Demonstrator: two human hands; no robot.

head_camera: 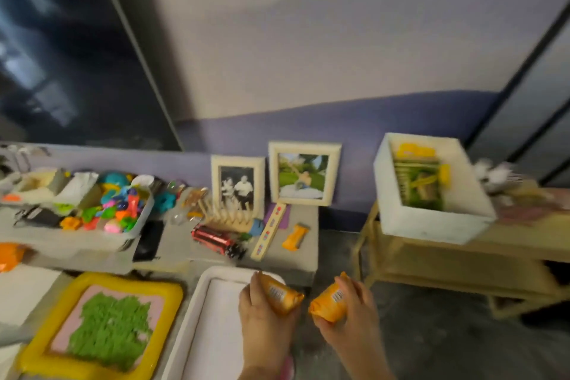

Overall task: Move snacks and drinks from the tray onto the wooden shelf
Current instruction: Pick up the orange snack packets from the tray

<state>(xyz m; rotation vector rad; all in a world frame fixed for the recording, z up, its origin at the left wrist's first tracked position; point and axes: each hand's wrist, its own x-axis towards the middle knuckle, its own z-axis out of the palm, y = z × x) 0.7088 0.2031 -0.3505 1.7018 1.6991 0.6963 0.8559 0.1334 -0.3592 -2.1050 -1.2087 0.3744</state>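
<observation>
I have 2 snacks in hand. My left hand [265, 315] is clenched around 1 crinkly orange foil snack packet [282, 295], held just above the far right corner of the white rectangular plastic tray [197, 318]. My right hand [347, 313] has its grip closed on a second orange foil snack packet [328, 305], held clear of the tray over the dark floor [431, 333]. The 2 packets sit near each other, ends almost meeting. The part of the tray I can see looks bare.

The light wooden shelf unit [462, 259] stands off to my right, well apart from both hands. Its top already carries a white open box of green and yellow items [431, 185], tilted in my view, so free space there looks tight; I judge the lower tier is the safer spot.

What could go wrong: the foil is slick and I hold each packet by fingertips, so a quick swing could let 1 slip to the floor. Reaching across with both hands at once, I might knock the white box or bump the shelf's edge.

The grey desk [287, 247] ahead is crowded: 2 framed photographs [303, 173], a red toy bus [216, 239], a bin of bright plastic toys [117, 210]. A yellow-rimmed tray of green sand [101, 324] sits left of the white tray. The wall behind is grey over purple, and the view is blurred.
</observation>
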